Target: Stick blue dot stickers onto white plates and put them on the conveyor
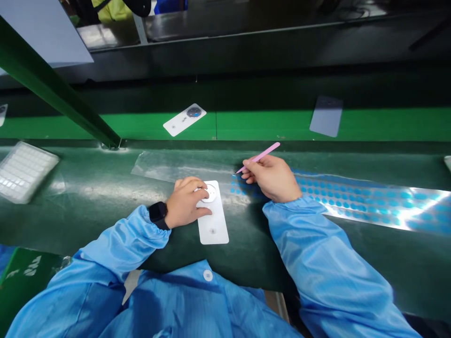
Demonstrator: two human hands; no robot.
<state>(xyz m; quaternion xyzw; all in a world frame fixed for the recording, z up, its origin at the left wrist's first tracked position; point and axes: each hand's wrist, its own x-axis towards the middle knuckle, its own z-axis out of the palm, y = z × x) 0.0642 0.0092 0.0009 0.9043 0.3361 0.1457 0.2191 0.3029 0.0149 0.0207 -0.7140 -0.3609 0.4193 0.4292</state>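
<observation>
My left hand rests on a white phone back cover, its curled fingers over the round camera area and the thumb flat on the panel. The cover lies upright in front of me on the green work surface. Pink tweezers are pinched in my right hand. Their tip points down-left and meets the left end of a clear strip of round blue stickers. Part of that strip is hidden under my right hand and wrist. Whether a sticker is at the tip is too small to tell.
On the green belt behind lie another white phone cover with a camera ring and a greyish panel. A clear tray of white pieces sits at the left. A green post slants down to the bench.
</observation>
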